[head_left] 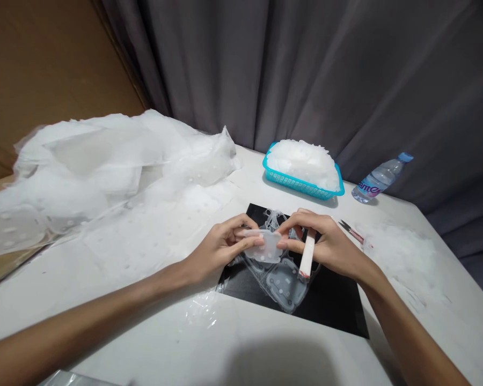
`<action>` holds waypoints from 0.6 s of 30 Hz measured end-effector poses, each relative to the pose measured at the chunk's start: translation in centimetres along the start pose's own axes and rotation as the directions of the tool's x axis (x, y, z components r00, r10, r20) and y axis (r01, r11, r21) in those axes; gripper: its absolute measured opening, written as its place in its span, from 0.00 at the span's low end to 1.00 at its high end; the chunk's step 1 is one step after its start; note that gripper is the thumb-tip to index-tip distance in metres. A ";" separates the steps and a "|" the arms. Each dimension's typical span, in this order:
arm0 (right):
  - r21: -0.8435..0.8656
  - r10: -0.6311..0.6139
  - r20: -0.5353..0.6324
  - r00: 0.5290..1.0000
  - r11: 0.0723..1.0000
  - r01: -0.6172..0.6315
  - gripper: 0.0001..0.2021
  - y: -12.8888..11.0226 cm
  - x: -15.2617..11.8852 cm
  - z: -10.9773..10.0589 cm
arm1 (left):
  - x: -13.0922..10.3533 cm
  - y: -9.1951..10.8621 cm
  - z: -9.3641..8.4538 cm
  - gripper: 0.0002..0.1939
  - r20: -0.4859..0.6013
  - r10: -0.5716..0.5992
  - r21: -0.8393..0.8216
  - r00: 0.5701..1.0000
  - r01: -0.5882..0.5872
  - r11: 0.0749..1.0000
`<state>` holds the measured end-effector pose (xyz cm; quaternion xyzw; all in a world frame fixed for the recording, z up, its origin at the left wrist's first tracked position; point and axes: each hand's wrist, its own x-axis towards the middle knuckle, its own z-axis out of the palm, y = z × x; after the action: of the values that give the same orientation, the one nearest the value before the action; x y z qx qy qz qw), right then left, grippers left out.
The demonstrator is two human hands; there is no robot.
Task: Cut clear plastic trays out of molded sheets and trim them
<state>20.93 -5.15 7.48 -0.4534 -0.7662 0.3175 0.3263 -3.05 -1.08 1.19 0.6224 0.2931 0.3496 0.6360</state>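
Observation:
Between my two hands is a small, translucent white plastic piece [268,253] with a wavy outline. My left hand [227,241] pinches its left side between thumb and fingers. With thumb and fingertips closed, my right hand [324,241] grips the right edge. A flat white stick [307,257] with a reddish end is also tucked in that hand, slanting down toward me; its upper end is hidden. Below the hands, a clear moulded plastic sheet [287,284] with rounded shapes and pale dots lies on a black mat [338,308].
A large heap of translucent white sheets [116,161] covers the table's left side. Behind the mat stands a blue basket [301,187] piled with white pieces [304,161]. To the right are a water bottle [380,179], small snips [351,230] and a pile of clear scraps [406,260].

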 end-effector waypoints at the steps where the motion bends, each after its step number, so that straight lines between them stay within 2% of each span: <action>1: -0.004 0.007 0.007 1.000 1.000 -0.007 0.04 0.0 0.0 0.0 | 0.0 0.0 0.0 0.12 0.002 0.000 -0.016 1.000 0.000 1.000; 8: 0.017 0.048 0.004 0.999 0.999 -0.049 0.03 0.3 0.0 0.1 | 0.4 0.1 -0.1 0.13 0.016 -0.010 -0.087 1.000 0.012 0.996; 13: 0.194 0.118 0.018 0.993 0.974 -0.119 0.05 0.5 0.0 0.6 | 0.7 0.6 0.3 0.15 0.037 -0.059 -0.156 0.998 0.064 0.986; 18: 0.350 0.150 0.000 0.989 0.926 -0.141 0.18 0.7 0.0 1.2 | 0.8 0.8 0.6 0.16 0.074 -0.146 -0.239 0.987 0.160 0.958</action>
<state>20.31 -5.10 6.25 -0.4480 -0.6575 0.4656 0.3875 -2.16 -0.75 2.04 0.5243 0.2773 0.3155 0.7407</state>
